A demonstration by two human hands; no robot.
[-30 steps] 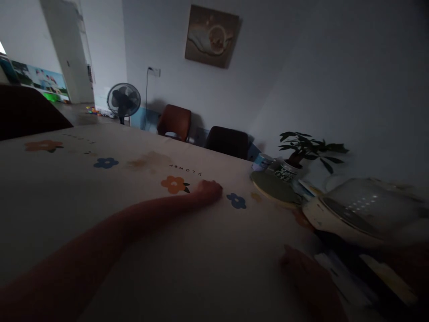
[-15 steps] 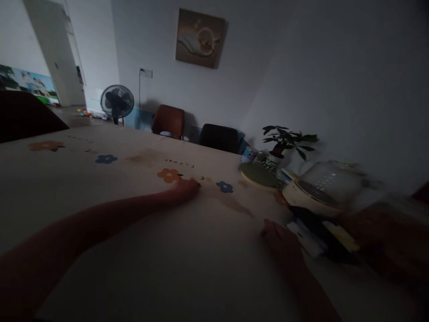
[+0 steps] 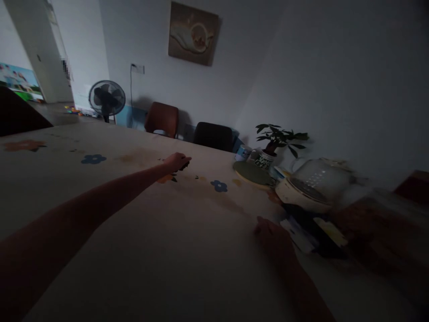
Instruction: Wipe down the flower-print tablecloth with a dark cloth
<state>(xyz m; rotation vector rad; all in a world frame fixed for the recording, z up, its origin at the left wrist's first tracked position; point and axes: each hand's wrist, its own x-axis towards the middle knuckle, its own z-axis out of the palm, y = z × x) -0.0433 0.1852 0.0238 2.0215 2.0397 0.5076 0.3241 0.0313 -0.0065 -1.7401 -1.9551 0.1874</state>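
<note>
The left hand (image 3: 177,161) is reaching toward the tabletop's far edge, fingers curled around a small dark object (image 3: 183,166) above the flowered tablecloth (image 3: 140,232), while the right hand (image 3: 273,236) is lying spread flat near the right edge beside some papers (image 3: 313,232).

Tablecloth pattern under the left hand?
Cream tablecloth with scattered blue and orange flowers, beneath the left hand; head view.

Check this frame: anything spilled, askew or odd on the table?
Yes. A brownish smear runs across the tablecloth from beside the left hand toward the right hand, with small dark flecks near the left hand; it looks like a stain or spill. Dim light hides what it is. The kettle stands upright.
</note>
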